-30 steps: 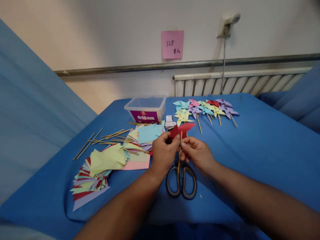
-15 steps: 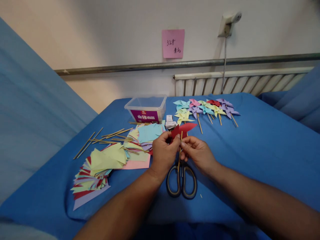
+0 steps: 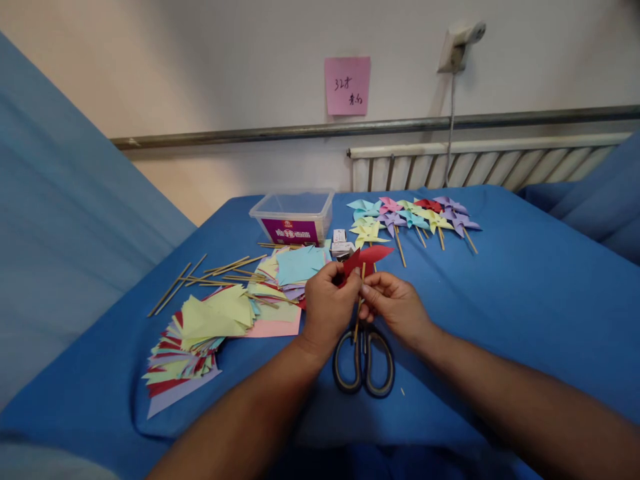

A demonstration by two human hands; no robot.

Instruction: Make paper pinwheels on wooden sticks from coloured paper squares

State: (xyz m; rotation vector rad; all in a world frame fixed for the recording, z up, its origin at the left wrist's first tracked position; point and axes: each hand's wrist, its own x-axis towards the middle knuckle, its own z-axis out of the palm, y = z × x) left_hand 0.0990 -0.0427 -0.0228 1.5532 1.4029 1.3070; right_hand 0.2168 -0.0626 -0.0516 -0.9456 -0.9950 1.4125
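My left hand is closed on a folded red paper pinwheel, pinching it at its lower left. My right hand pinches a thin wooden stick that stands upright behind the red paper. Both hands meet just above black-handled scissors lying on the blue cloth. Finished pinwheels in several colours lie in a row at the back.
Stacks of coloured paper squares and more sheets lie to the left, with loose wooden sticks beyond them. A clear plastic box with a purple label stands at the back. A pink note hangs on the wall.
My hands and the red pinwheel stay nearly in place; the stick sits slightly higher in my right fingers. The view has tipped down a little.
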